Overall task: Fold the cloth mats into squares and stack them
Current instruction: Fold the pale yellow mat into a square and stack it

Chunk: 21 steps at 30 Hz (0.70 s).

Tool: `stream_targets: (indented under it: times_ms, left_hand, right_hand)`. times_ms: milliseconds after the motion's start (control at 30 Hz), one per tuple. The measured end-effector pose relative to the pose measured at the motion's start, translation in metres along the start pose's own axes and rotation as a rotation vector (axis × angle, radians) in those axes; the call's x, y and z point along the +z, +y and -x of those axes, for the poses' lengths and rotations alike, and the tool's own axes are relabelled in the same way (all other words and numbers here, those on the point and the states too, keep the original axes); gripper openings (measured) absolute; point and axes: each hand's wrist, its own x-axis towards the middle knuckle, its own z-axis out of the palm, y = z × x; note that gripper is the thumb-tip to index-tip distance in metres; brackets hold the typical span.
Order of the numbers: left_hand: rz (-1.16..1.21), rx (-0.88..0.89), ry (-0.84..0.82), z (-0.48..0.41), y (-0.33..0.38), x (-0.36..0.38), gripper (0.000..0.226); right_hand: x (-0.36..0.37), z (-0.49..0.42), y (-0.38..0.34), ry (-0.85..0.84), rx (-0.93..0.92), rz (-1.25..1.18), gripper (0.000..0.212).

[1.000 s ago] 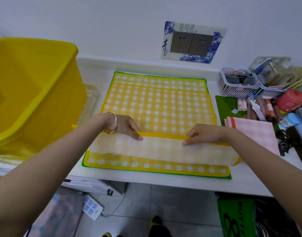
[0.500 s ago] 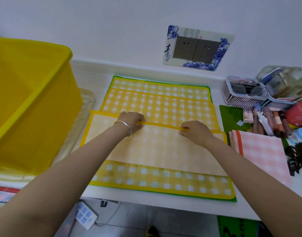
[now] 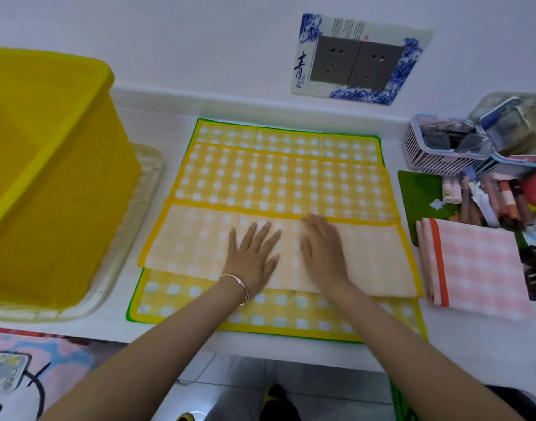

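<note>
Head view: left hand (image 3: 252,257) and right hand (image 3: 321,253), fingers straight, flat on folded yellow mat (image 3: 285,189); nothing gripped

The white countertop (image 3: 157,126) bears a green-edged yellow gingham mat (image 3: 285,141) spread flat mid-surface; a clear tray (image 3: 145,189) lies at left; a folded pink checked mat (image 3: 479,268) and white slatted basket (image 3: 437,159) at right.

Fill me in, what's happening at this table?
A person is folding a yellow checked mat on the white table. Its near part lies folded over, pale underside up, and the left hand and right hand press flat on that flap. A green-edged yellow mat lies spread beneath. A folded pink mat sits to the right.
</note>
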Motion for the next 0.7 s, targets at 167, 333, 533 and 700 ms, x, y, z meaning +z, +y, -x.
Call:
stream_targets:
  times_ms: [167,333,533,700]
  left_hand:
    - [-0.044,0.002,0.059,-0.001,0.0,0.008,0.083]
    - [-0.049,-0.007,0.082,0.001,0.0,0.006,0.075]
    - [-0.064,-0.026,0.081,0.001,0.002,0.005,0.066]
    - [-0.07,-0.033,0.09,0.001,0.001,0.006,0.065]
  right_hand:
    - [0.03,0.016,-0.032,-0.077,0.019,0.11,0.062]
    - [0.013,0.024,-0.002,-0.069,0.056,0.203,0.061]
    - [-0.022,0.036,0.059,-0.068,0.148,0.242,0.064]
    - [-0.046,0.044,0.098,-0.063,0.164,0.248,0.064]
